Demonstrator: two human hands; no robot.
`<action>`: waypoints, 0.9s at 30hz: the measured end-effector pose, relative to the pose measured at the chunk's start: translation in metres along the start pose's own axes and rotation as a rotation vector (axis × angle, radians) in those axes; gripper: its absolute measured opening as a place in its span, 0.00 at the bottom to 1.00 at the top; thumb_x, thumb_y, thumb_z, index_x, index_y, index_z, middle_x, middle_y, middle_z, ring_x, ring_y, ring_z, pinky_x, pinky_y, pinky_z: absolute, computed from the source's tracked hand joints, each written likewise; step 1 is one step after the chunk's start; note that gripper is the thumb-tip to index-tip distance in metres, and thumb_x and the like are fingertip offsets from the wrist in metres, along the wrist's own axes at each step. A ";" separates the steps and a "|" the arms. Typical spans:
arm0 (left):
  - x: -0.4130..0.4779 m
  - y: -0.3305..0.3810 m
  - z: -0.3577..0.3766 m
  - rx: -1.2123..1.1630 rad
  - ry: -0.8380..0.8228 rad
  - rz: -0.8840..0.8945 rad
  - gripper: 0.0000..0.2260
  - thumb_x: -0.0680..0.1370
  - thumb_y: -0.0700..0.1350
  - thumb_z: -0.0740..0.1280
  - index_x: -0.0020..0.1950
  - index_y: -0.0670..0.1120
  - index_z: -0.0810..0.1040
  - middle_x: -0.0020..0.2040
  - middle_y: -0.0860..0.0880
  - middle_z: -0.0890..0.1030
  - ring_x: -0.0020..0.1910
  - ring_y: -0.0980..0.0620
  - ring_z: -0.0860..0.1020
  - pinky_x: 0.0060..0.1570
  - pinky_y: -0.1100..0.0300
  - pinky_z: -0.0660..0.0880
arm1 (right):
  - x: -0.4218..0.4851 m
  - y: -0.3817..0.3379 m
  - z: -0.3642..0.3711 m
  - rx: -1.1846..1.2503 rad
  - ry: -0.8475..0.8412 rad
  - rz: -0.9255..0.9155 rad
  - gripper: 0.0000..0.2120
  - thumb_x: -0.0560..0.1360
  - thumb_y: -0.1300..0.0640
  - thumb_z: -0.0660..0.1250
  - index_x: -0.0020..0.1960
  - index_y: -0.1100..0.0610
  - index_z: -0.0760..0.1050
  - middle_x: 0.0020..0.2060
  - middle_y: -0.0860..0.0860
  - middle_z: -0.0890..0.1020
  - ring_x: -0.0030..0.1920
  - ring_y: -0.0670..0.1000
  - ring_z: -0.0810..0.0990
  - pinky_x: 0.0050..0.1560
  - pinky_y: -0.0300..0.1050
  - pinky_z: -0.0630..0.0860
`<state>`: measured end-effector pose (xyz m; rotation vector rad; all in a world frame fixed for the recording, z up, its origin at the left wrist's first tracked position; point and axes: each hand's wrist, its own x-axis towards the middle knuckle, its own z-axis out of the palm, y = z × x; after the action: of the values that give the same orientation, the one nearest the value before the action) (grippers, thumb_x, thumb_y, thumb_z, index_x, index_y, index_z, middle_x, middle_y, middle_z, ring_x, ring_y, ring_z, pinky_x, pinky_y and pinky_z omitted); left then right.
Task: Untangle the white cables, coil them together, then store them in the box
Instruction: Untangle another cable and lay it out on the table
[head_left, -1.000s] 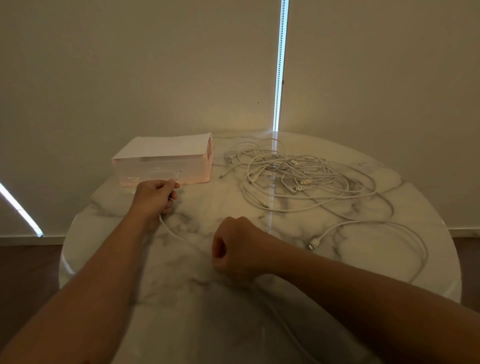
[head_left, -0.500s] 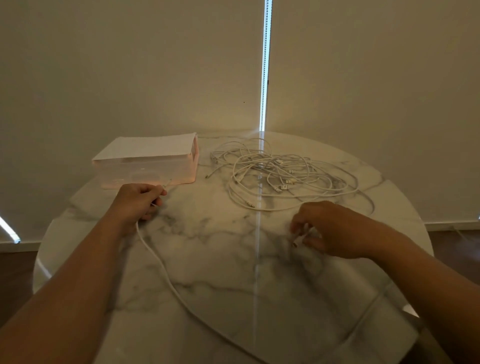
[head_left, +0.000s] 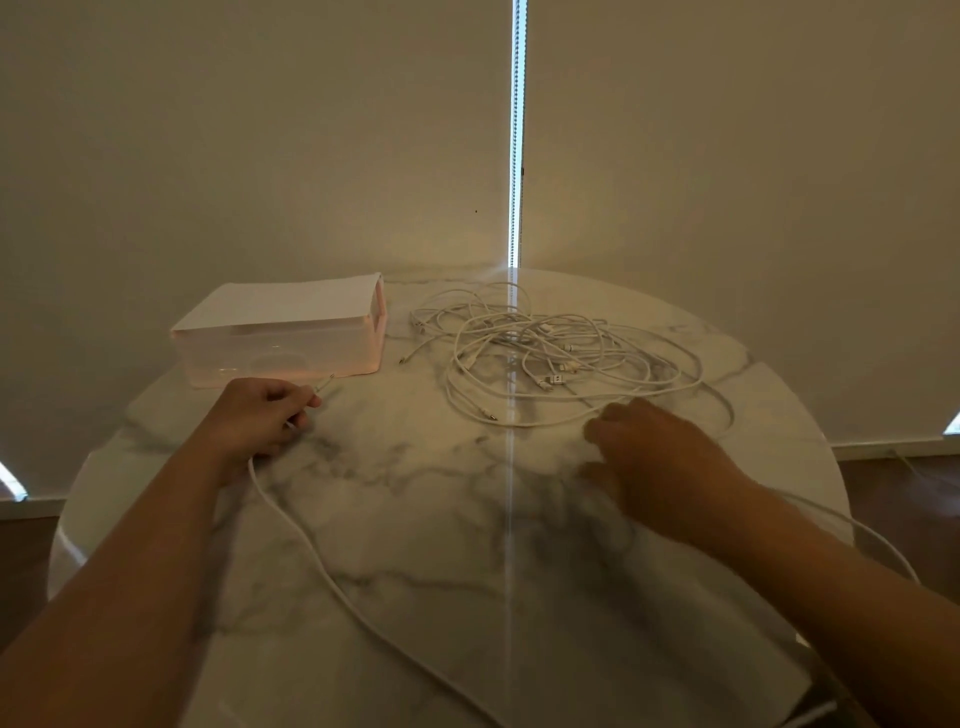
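Currently I am viewing a round marble table (head_left: 415, 493) through the head camera. The left hand (head_left: 260, 415) is gripping one white cable (head_left: 309, 545) close to its plug, with the fingers curled around it and the plug tip protruding toward the box (head_left: 280, 353). From that hand the cable is trailing across the table toward the near edge. The box, translucent with a white lid (head_left: 280, 304) on top, is standing at the far left of the table, just beyond the left hand. The tangle of white cables (head_left: 545, 353) is lying to the right of the box, apart from it, on the far half of the table. The right hand (head_left: 654, 452) is hovering palm down at the near edge of the tangle. It is blurred, and I cannot tell whether it is holding anything. Pale blinds (head_left: 260, 156) are hanging behind the table.
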<state>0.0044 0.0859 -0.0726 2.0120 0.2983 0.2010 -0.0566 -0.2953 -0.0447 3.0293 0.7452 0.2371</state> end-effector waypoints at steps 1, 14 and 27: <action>0.000 0.000 0.000 0.004 0.003 0.002 0.10 0.81 0.44 0.64 0.46 0.41 0.82 0.33 0.46 0.75 0.19 0.59 0.64 0.20 0.68 0.58 | -0.003 -0.023 -0.003 0.086 -0.013 -0.078 0.14 0.79 0.46 0.61 0.55 0.55 0.76 0.53 0.52 0.78 0.56 0.55 0.76 0.53 0.48 0.74; -0.006 0.004 -0.002 -0.026 -0.004 0.011 0.10 0.81 0.44 0.65 0.46 0.40 0.82 0.34 0.45 0.76 0.24 0.53 0.65 0.21 0.66 0.60 | 0.024 -0.180 -0.001 0.685 -0.325 -0.412 0.11 0.74 0.58 0.71 0.48 0.67 0.82 0.47 0.59 0.83 0.49 0.57 0.81 0.54 0.50 0.77; -0.001 0.001 0.006 0.155 0.000 0.030 0.10 0.80 0.45 0.63 0.43 0.45 0.81 0.34 0.45 0.76 0.26 0.49 0.67 0.28 0.63 0.63 | 0.060 -0.082 0.024 0.356 0.035 -0.224 0.13 0.76 0.51 0.68 0.55 0.57 0.80 0.51 0.55 0.79 0.53 0.55 0.77 0.54 0.49 0.74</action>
<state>0.0051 0.0805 -0.0743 2.1708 0.2915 0.2013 -0.0384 -0.1949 -0.0639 3.2287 1.2429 0.1685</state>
